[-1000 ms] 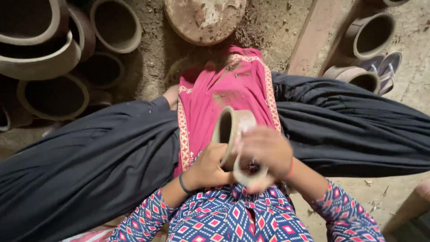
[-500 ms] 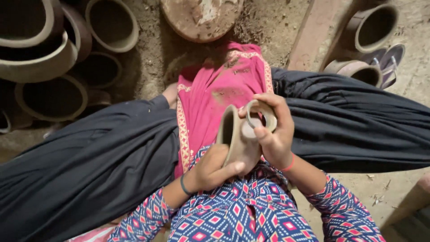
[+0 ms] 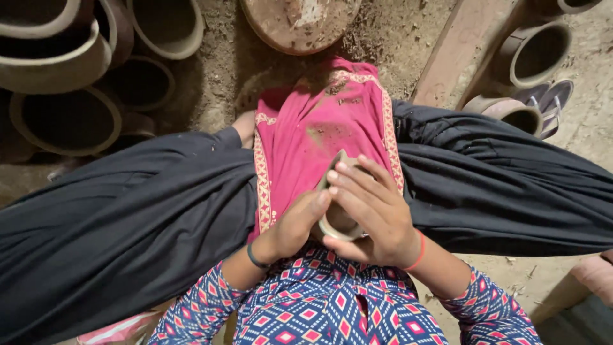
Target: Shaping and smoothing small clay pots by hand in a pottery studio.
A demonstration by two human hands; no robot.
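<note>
We see both hands closed on one small clay pot (image 3: 337, 220), held above the lap. The right hand (image 3: 377, 214) wraps over the pot from the top and right side, fingers (image 3: 348, 182) laid across its rim and wall, thumb under the lower edge; that grip is clamped on the pot. The left hand (image 3: 295, 223) cups it from the left, thumb pressed on the rim just beside the right fingers, so that grip is clamped on it too. The pot is tilted, its opening mostly hidden by the right hand. Right under the grip lies a pink cloth (image 3: 319, 134) with a gold border, spread over black trousers (image 3: 128, 211) that run out to either side. A dark bangle (image 3: 254, 259) sits on the left wrist, a red band (image 3: 419, 252) on the right. Well beyond the grip, on the dirt floor (image 3: 396, 38), we see large clay pots (image 3: 64, 121) up left, a round clay lid (image 3: 300, 22) straight ahead, more pots (image 3: 536, 54) and a sandal (image 3: 552, 102) up right.
</note>
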